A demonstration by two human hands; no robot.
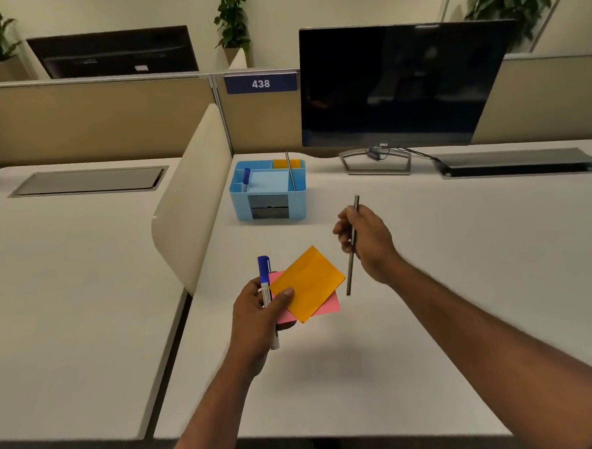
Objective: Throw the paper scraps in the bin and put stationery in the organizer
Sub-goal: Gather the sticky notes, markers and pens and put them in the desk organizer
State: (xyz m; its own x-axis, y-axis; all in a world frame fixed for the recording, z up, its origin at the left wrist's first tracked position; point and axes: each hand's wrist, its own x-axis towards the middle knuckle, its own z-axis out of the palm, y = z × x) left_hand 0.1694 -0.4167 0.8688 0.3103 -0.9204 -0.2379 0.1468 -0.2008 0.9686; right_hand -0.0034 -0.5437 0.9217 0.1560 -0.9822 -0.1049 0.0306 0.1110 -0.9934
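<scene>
My left hand point(258, 312) grips a blue-capped white marker point(265, 284) together with an orange note pad point(308, 283) and a pink note pad point(326, 307) under it, all held above the white desk point(428, 286). My right hand point(367, 239) holds a thin grey pencil point(351, 273) upright, a little right of the pads. The light blue organizer point(269, 191) stands farther back on the desk. It holds a blue marker point(246, 177), a grey pencil point(290, 171), light blue paper and an orange pad. No bin is in view.
A black monitor point(397, 85) stands on its stand behind the organizer to the right. A cream divider panel point(191, 209) separates this desk from the left desk. Grey cable flaps point(517, 161) sit at the back. Beige partitions carry a sign reading 438.
</scene>
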